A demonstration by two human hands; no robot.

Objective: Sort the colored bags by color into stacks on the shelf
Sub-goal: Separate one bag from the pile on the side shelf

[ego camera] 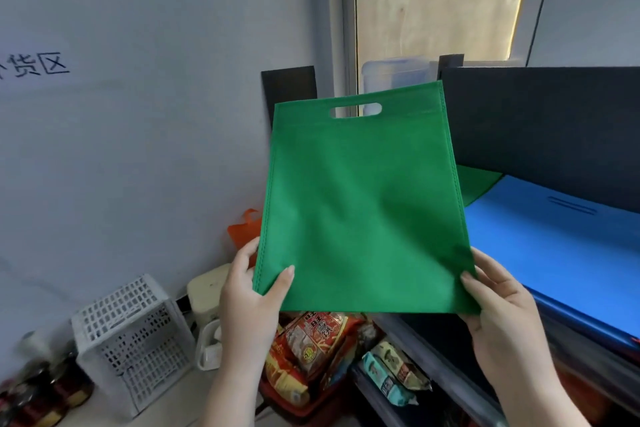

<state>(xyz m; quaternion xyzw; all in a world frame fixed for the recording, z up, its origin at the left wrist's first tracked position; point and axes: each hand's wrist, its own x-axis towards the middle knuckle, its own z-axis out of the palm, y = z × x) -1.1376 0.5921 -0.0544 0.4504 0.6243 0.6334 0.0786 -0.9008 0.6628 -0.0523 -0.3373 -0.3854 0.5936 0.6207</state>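
Observation:
I hold a flat green bag (363, 204) with a cut-out handle up in front of me, its handle end pointing away. My left hand (251, 298) pinches its lower left corner and my right hand (502, 305) pinches its lower right corner. On the dark shelf (540, 121) to the right lies a stack of blue bags (554, 239). Behind the held bag another green bag (479, 184) lies on the shelf, mostly hidden. An orange bag (244, 229) peeks out at the left, behind the held one.
A white perforated basket (131, 340) stands on the counter at lower left, with dark jars (45, 388) beside it. Snack packets (311, 343) fill a bin below my hands. A clear plastic box (394, 74) sits behind the shelf by the window.

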